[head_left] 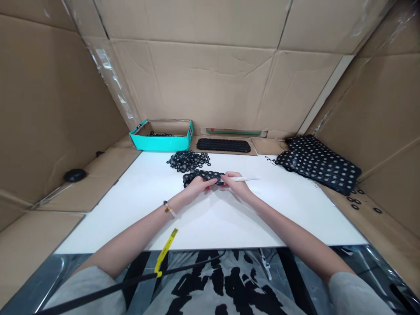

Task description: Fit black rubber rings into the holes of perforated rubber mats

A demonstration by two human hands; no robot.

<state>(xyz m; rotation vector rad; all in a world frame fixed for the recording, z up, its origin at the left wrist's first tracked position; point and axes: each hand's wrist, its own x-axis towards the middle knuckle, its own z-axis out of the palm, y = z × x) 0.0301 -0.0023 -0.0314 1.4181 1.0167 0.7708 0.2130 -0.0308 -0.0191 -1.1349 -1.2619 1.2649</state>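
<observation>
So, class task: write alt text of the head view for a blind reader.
From above, a left hand and right hand grip a band of black rings on a white table, the right hand also holding a white stick. A loose pile of rings and a teal box lie beyond.

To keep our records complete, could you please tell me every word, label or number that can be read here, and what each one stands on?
Yellow strap: dark print, too small to read.
Printed card at the back: green and red marks, too blurred to read.
Teal box: nothing readable.
</observation>
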